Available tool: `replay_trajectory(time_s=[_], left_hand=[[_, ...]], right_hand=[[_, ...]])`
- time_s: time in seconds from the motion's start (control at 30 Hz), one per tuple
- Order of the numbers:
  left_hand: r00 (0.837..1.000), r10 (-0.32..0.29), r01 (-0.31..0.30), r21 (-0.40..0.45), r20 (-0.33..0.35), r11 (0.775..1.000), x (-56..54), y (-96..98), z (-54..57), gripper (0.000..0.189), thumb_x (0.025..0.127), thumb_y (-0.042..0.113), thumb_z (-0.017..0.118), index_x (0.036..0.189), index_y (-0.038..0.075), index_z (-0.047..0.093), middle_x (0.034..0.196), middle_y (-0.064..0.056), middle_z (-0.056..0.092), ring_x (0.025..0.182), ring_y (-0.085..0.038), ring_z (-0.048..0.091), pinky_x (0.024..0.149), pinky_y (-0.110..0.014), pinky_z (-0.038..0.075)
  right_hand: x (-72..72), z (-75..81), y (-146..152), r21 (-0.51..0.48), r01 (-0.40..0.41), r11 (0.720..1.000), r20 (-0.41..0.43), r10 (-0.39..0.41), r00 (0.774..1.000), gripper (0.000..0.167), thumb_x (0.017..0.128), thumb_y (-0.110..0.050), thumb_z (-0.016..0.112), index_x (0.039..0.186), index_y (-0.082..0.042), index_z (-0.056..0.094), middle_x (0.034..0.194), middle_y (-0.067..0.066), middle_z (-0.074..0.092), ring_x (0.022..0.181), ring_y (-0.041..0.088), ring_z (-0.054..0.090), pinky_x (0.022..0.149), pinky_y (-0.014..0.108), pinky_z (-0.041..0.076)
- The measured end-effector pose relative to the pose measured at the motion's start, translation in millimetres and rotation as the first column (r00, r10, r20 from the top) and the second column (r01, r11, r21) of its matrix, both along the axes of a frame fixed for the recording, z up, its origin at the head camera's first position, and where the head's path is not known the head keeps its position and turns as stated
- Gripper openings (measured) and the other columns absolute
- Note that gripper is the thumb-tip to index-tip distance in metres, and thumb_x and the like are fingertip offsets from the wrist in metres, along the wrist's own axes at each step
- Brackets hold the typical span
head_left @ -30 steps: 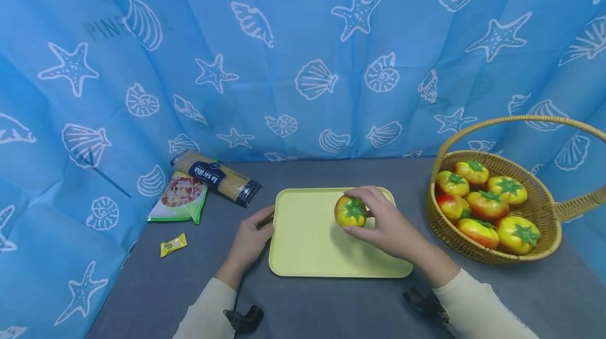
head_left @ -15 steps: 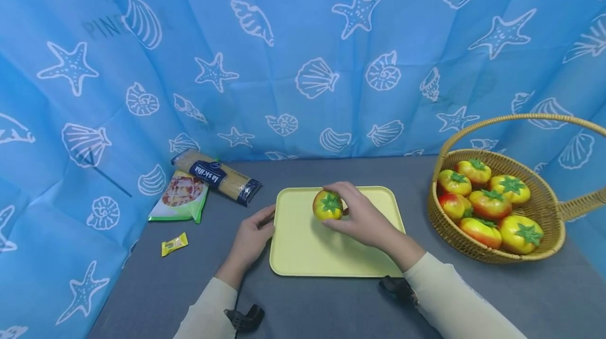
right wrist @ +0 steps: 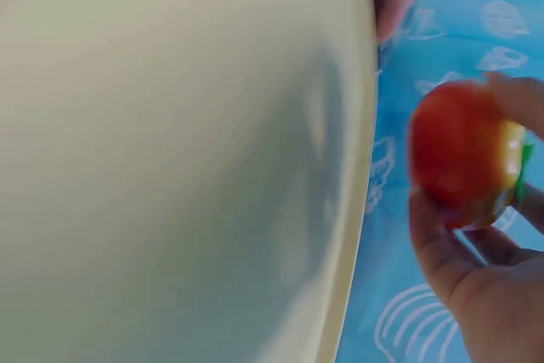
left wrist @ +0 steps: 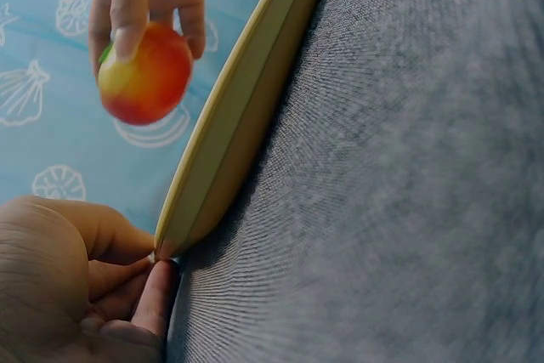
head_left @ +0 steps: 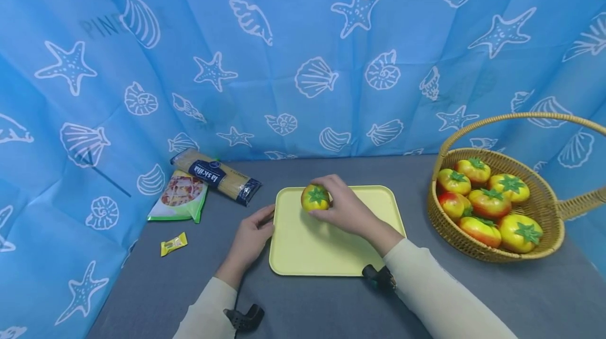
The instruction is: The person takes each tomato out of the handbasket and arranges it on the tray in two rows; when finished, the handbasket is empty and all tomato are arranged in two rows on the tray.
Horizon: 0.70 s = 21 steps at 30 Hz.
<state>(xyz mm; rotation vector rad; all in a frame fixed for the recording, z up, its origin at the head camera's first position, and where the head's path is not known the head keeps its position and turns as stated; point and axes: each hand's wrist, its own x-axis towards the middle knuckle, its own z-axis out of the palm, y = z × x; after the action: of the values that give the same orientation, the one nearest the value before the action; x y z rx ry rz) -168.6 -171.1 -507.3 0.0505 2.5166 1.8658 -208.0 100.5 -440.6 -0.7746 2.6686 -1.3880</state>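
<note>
My right hand (head_left: 347, 208) grips a red-and-yellow tomato (head_left: 314, 198) with a green leafy top. It holds the tomato above the far left part of a pale yellow tray (head_left: 326, 249), apart from its surface. In the right wrist view the tomato (right wrist: 463, 155) sits between thumb and fingers, with the tray (right wrist: 170, 167) beside it. My left hand (head_left: 250, 239) is at the tray's left edge. Seen from the left wrist, thumb and fingertips of the left hand (left wrist: 85, 286) pinch the rim of the tray (left wrist: 238, 116).
A wicker basket (head_left: 437, 228) with a tall handle holds several more tomatoes (head_left: 490, 205) on the right. At the back left a pasta packet (head_left: 215, 175) lies partly on a green-and-white bag (head_left: 182, 194). A small yellow wrapped packet (head_left: 173, 244) lies nearer. A blue curtain (head_left: 284, 65) hangs behind.
My right hand has carried the tomato leftward over the tray, from right of its middle to its far left part. The left hand has stayed at the tray's edge.
</note>
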Motion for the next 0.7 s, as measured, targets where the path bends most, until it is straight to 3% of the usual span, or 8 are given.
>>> replay_trajectory(time_s=[0.33, 0.7], left_hand=[[1.0, 0.015, -0.015, -0.037, 0.015, 0.999, 0.0, 0.6, 1.2, 0.051, 0.102, 0.003, 0.066, 0.153, 0.001, 0.061, 0.155, -0.015, 0.06, 0.145, -0.032, 0.053, 0.118, -0.048, 0.045], [1.0, 0.003, -0.003, 0.017, 0.022, 1.0, -0.7, -0.3, 1.9, 0.05, 0.102, 0.001, 0.067, 0.152, -0.002, 0.06, 0.154, -0.018, 0.059, 0.144, -0.034, 0.054, 0.117, -0.046, 0.047]], right_hand=[[-19.2, 2.7, -23, 0.097, -0.01, 0.995, 0.022, 0.007, 1.0, 0.068, 0.095, -0.025, 0.087, 0.153, -0.005, 0.058, 0.144, 0.016, 0.053, 0.118, 0.029, 0.058, 0.1, 0.046, 0.056], [-32.6, -0.8, -52, 0.191, -0.035, 0.981, 0.003, 0.035, 0.999, 0.069, 0.094, -0.023, 0.089, 0.152, -0.003, 0.058, 0.147, 0.016, 0.056, 0.127, 0.029, 0.058, 0.108, 0.044, 0.052]])
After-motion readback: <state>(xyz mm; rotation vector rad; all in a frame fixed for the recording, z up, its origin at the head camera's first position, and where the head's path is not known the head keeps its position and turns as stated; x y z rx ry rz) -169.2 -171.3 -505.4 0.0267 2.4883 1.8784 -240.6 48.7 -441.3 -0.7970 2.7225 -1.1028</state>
